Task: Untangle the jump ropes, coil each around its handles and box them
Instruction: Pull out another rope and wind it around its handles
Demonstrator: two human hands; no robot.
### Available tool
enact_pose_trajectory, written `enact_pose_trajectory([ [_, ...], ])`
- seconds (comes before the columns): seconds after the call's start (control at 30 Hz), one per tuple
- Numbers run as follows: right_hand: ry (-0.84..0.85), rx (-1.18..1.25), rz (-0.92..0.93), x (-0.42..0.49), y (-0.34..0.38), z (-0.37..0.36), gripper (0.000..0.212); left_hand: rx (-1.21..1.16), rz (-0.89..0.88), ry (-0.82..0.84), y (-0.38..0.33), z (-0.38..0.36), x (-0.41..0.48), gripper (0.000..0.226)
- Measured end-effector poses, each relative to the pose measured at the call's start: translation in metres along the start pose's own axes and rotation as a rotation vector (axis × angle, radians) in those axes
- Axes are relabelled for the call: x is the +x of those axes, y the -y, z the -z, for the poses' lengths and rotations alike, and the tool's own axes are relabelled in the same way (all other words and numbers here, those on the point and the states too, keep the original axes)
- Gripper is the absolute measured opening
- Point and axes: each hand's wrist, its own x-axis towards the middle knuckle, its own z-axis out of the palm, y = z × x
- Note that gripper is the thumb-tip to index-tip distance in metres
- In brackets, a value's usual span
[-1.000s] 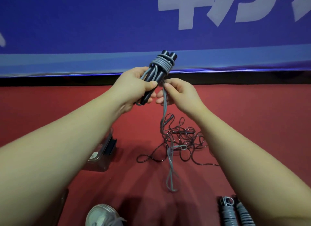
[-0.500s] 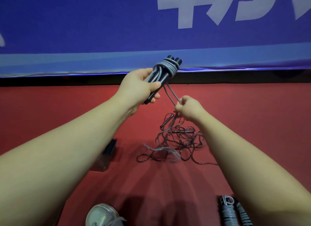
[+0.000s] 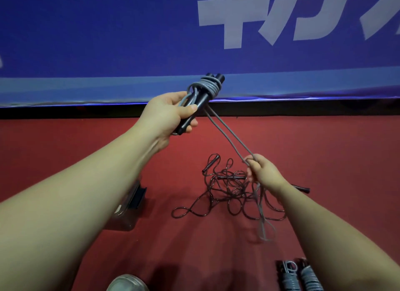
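Observation:
My left hand grips two black handles held together, with several turns of grey rope wound near their top. Two grey strands run taut from the handles down to my right hand, which pinches them. Below that hand the doubled grey rope hangs to the red floor. A tangle of thin dark rope with black handles lies on the floor under my right hand. A coiled grey rope on black handles lies at the bottom right.
A clear plastic box lies on the red floor, partly hidden by my left forearm. A shoe tip shows at the bottom edge. A blue banner with white lettering forms the back wall.
My right hand has slid down and to the right along the grey rope, away from the handles, pulling the strands taut. The handles have tilted a little in my left hand.

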Motion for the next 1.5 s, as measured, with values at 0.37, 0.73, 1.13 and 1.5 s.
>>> enact_pose_trajectory([
  [0.37,0.381,0.114,0.225,-0.012,0.105,-0.014,0.063,0.486,-0.172,0.193,0.006,-0.006,-0.016,0.045],
  [0.73,0.009,0.108,0.315,-0.021,0.133,-0.041,0.025,0.959,-0.224,0.198,0.002,0.013,-0.011,0.033],
  [1.13,-0.164,-0.026,0.367,-0.006,0.125,-0.031,0.029,0.362,0.077,0.221,-0.002,-0.004,-0.024,0.016],
  [1.5,0.060,-0.122,0.278,-0.033,0.122,-0.037,0.040,0.463,0.012,0.035,0.010,0.011,-0.010,0.017],
])
